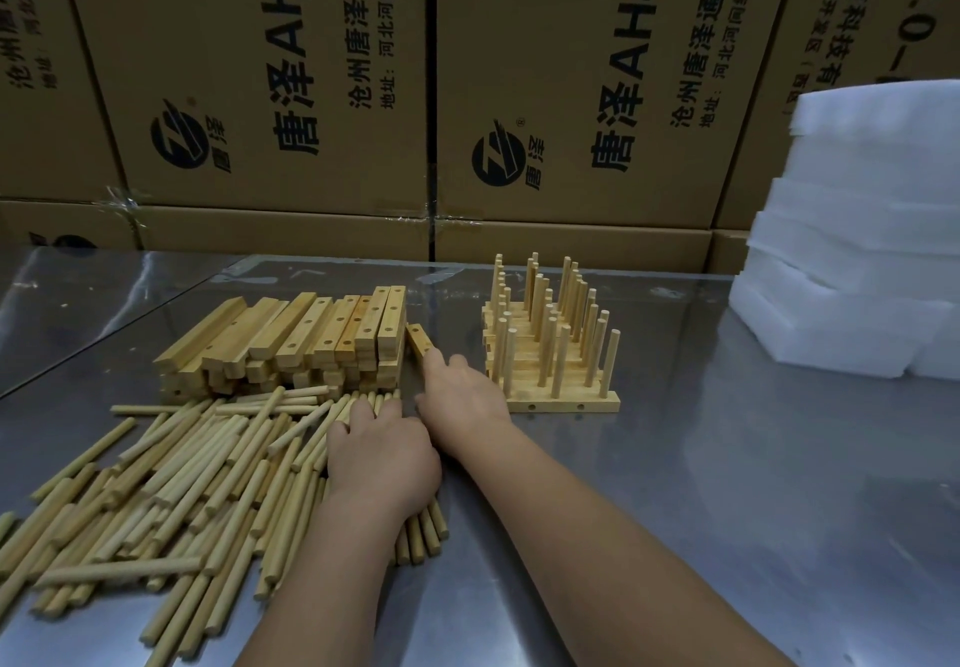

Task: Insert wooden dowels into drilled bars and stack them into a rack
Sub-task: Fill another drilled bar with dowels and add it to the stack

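— What's behind the bench?

— Brown cardboard boxes (260,68), printed and taped, walled up behind a shiny steel table (727,458). Square white foam blocks (857,250) are stacked at the far right.

— And the wood?

— Pale round dowels (182,484) lie in a loose heap on the left of the table. Behind them is a pile of square bars (311,339) with holes drilled along the tops. To the right stands the rack (550,354): bars layered in steps, smooth pegs standing upright out of them.

— The hands?

— Close together, nearly touching. The left hand (382,458) lies on the heap's right edge, fingers bent down among the dowels; I can't tell whether it grips one. The right hand (462,396) reaches between pile and rack, one fingertip against the near end of a loose bar (417,336) beside the pile. Whether it pinches that, I can't say.
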